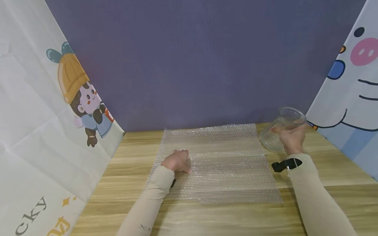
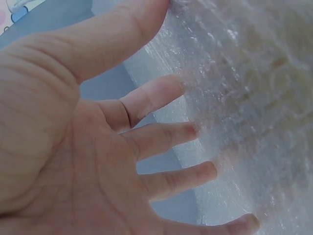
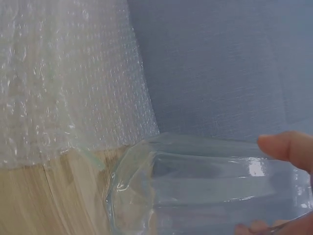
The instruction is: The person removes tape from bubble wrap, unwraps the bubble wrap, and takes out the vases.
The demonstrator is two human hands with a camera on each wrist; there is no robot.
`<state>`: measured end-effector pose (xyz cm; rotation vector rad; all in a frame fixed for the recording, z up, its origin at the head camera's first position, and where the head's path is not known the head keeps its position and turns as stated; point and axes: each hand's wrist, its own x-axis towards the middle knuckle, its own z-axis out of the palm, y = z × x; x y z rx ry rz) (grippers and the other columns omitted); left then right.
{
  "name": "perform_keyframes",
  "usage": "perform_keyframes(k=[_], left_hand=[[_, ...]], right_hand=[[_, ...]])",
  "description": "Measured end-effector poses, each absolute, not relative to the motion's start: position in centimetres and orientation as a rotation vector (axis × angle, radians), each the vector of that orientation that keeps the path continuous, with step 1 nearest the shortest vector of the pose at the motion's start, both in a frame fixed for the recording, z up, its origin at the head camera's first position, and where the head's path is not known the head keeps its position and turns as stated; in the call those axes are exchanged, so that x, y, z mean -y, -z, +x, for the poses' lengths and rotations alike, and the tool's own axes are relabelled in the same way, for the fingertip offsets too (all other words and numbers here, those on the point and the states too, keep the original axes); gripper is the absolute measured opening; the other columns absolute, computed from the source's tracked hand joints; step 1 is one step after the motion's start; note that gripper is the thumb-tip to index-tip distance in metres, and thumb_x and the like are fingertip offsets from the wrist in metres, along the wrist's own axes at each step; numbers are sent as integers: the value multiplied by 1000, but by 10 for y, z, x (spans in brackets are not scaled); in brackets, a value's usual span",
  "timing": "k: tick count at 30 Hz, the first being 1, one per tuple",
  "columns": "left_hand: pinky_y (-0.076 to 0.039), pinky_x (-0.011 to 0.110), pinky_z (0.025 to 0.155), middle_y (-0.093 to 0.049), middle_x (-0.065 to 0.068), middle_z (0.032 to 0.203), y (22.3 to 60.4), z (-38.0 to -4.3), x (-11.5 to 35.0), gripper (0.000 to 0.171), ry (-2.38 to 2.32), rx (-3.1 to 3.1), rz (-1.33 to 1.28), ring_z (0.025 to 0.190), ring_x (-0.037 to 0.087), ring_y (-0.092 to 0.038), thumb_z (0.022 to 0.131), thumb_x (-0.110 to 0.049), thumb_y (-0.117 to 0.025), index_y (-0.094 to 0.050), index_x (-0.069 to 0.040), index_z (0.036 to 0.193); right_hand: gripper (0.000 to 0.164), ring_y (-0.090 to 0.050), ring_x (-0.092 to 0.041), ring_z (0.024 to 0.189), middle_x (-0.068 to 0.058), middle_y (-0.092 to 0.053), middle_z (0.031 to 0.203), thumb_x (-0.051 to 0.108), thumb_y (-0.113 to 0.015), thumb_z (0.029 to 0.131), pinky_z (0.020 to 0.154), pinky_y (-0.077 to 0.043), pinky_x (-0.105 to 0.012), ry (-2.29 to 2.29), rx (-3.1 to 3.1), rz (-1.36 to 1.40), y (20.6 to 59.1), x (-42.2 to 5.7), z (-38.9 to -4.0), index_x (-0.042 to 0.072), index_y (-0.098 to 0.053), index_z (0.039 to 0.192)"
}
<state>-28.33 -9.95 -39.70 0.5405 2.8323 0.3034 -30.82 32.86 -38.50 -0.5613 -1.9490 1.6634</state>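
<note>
A sheet of bubble wrap (image 1: 218, 164) lies flat on the wooden table. My left hand (image 1: 178, 161) rests on its left part; in the left wrist view the fingers (image 2: 161, 139) are spread and fairly straight, their tips touching the bubble wrap (image 2: 254, 98). To the right of the sheet, my right hand (image 1: 290, 137) grips a clear glass vase (image 1: 270, 137) near its mouth. The vase is tilted, its base toward the sheet's right edge. In the right wrist view the thumb (image 3: 286, 149) presses the side of the glass vase (image 3: 205, 186), and the other fingers are mostly hidden.
The wooden table (image 1: 130, 183) runs to a purple-grey back panel (image 1: 206, 65). White cartoon-printed panels stand on both sides, the left panel (image 1: 29, 98) and the right panel (image 1: 360, 108). A black strap (image 1: 286, 165) circles the right wrist.
</note>
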Motion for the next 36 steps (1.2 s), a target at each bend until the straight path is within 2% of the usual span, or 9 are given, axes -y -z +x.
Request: perform_keyframes(k=[2, 5, 9, 13, 19, 24, 30, 36], left_hand=[[-51, 45, 99, -69, 8, 103, 397, -284, 99, 46, -301, -2835, 531, 99, 30, -61, 74, -29, -91, -65, -6, 104], [-51, 45, 100, -70, 8, 105, 397, -284, 99, 47, -290, -2836, 521, 101, 31, -61, 74, -30, -91, -66, -5, 106], [-54, 46, 94, -68, 7, 103, 396, -283, 97, 42, -262, -2832, 487, 102, 30, -59, 76, -31, -90, -64, -8, 100], [-56, 46, 89, -66, 6, 103, 394, -282, 96, 40, -244, -2821, 466, 103, 29, -57, 79, -31, -89, -61, -9, 97], [-55, 48, 98, -68, 10, 115, 395, -283, 97, 45, -242, -2826, 477, 113, 34, -60, 78, -32, -89, -64, -7, 107], [-51, 51, 106, -69, 13, 122, 396, -283, 99, 52, -248, -2833, 493, 122, 39, -60, 77, -32, -89, -65, -4, 114], [-54, 51, 100, -70, 12, 118, 397, -282, 99, 49, -266, -2832, 480, 118, 38, -60, 77, -31, -90, -66, -5, 111], [-55, 50, 96, -70, 11, 115, 397, -282, 99, 48, -281, -2832, 473, 115, 37, -60, 76, -31, -90, -66, -6, 108]], right_hand=[[101, -39, -1, 113, 21, -38, 118, 2, -84, 77, 106, -42, -26, -1646, 1955, -551, 386, -328, -309, 29, -23, 153], [99, -39, -3, 116, 20, -39, 120, 0, -84, 77, 108, -41, -27, -1636, 1951, -542, 386, -327, -311, 27, -26, 152], [100, -42, -14, 132, 8, -45, 141, 5, -85, 78, 115, -40, -30, -1586, 1997, -556, 386, -325, -313, 25, -24, 155], [101, -38, -20, 143, -6, -38, 159, 9, -84, 79, 122, -35, -34, -1537, 2052, -553, 385, -325, -315, 22, -21, 157], [101, -39, -20, 138, 0, -40, 149, 11, -84, 79, 118, -37, -33, -1511, 2089, -562, 383, -324, -319, 21, -20, 156], [100, -39, -22, 138, 2, -39, 142, 10, -84, 78, 119, -37, -34, -1502, 2116, -560, 382, -323, -323, 14, -20, 155], [91, -39, -25, 128, 14, -33, 111, 13, -85, 77, 114, -38, -38, -1455, 2167, -594, 384, -323, -327, 7, -25, 145], [88, -42, -26, 121, 9, -36, 111, 19, -85, 79, 109, -39, -41, -1403, 2220, -606, 385, -325, -331, 7, -24, 142]])
